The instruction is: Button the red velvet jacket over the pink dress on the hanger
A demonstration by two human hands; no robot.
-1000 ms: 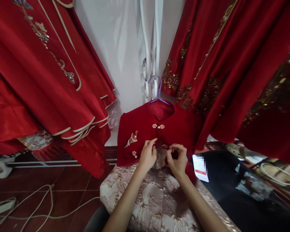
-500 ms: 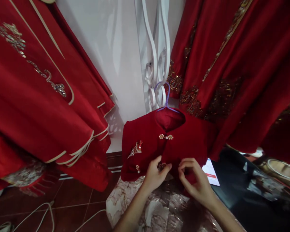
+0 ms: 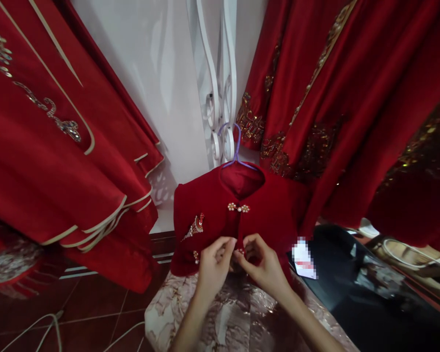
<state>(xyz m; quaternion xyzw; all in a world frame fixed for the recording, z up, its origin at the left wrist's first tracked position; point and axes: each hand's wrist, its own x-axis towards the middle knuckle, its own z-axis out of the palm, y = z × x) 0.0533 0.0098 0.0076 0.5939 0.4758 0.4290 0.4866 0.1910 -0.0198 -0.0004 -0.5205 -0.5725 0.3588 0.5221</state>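
Note:
A small red velvet jacket (image 3: 209,208) hangs on a purple hanger (image 3: 234,146) from a white scrolled rail. It has a pearl clasp (image 3: 238,208) at the collar and a beaded brooch (image 3: 196,226) on its left panel. My left hand (image 3: 212,266) and my right hand (image 3: 262,264) meet at the jacket's front opening, fingertips pinched together on a lower pearl clasp (image 3: 239,253) that they mostly hide. Below the jacket spreads a pale pink and gold brocade skirt (image 3: 223,318).
Long red embroidered gowns hang at the left (image 3: 58,146) and right (image 3: 344,107). A white wall (image 3: 161,98) stands behind. White cables (image 3: 40,327) lie on the dark red tiled floor. A phone (image 3: 303,259) rests on a black surface (image 3: 370,298) at the right.
My hands have come together at the jacket's front opening, fingertips now touching over the lower clasp. The view has shifted slightly.

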